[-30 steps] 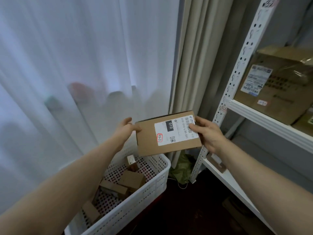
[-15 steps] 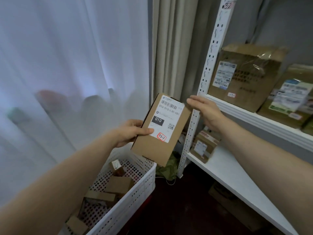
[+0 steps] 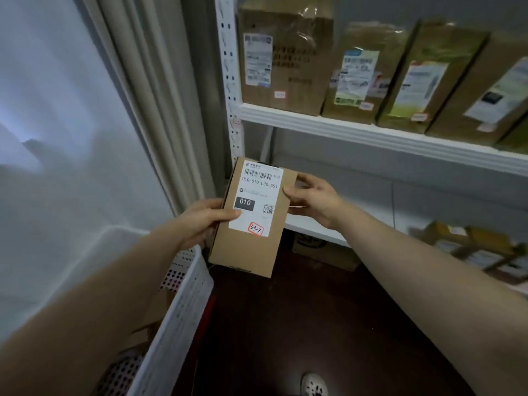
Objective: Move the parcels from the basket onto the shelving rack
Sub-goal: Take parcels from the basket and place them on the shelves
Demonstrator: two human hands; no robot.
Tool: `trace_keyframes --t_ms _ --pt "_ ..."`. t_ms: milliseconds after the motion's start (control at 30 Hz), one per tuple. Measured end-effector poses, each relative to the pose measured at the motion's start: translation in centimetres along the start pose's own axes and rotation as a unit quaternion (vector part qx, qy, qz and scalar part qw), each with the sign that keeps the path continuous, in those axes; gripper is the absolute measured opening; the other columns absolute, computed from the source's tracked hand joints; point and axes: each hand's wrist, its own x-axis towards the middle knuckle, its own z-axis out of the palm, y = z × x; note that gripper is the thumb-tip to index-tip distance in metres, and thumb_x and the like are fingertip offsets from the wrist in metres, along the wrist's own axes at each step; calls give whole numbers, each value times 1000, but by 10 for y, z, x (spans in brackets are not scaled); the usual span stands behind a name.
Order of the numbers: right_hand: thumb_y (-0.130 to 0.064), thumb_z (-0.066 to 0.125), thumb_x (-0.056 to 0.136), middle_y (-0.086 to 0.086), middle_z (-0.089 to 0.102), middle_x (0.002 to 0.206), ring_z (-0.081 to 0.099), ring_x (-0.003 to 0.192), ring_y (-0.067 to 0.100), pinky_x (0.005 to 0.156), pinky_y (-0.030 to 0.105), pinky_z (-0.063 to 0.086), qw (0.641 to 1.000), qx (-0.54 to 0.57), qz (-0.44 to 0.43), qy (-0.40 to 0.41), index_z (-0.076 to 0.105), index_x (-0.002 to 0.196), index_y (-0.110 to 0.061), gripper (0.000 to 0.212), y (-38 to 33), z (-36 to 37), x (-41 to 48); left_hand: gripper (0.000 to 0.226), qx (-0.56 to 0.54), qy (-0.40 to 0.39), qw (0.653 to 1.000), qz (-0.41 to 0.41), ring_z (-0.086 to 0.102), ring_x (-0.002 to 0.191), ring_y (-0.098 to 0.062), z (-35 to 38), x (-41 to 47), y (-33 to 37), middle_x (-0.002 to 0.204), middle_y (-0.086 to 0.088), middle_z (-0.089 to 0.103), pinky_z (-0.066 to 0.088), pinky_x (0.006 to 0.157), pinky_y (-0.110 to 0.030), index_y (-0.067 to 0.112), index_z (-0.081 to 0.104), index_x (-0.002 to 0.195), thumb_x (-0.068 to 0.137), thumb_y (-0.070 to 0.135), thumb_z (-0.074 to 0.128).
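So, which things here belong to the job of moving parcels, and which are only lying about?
Belong to the job: the labelled parcel, gripped by the left hand and the right hand; the white basket; the shelving rack.
Only lying about: the curtain; the shoe; the dark floor.

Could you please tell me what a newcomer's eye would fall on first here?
A labelled cardboard parcel fills mid-frame, gripped at its side edges by the left hand and right hand. Behind it, the white shelving rack carries a row of brown parcels on its upper shelf; the white perforated basket is at lower left.
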Motion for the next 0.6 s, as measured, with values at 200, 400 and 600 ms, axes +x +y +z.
trace_keyframes --t_ms 200,400,600 --pt "1 67 83 4 72 87 67 78 19 84 40 53 998 29 23 49 46 131 -18 56 32 -76 -42 41 74 -9 997 22 70 94 -22 86 17 3 102 -8 73 55 79 -33 8 62 117 78 11 74" --pt "0 81 70 6 59 110 63 99 18 90 28 52 996 -41 -12 82 54 122 -14 61 51 -187 -102 75 138 -81 987 2 69 99 -24 205 10 -7 104 -7 73 51 93 -40 7 58 116 51 23 91" --pt "-8 83 70 -1 62 108 63 87 6 66 12 52 977 -201 20 61 57 127 -21 64 76 -308 -182 45 224 -154 962 -8 68 97 -23 356 14 -27 103 -11 70 56 80 -30 8 58 106 68 -4 79"
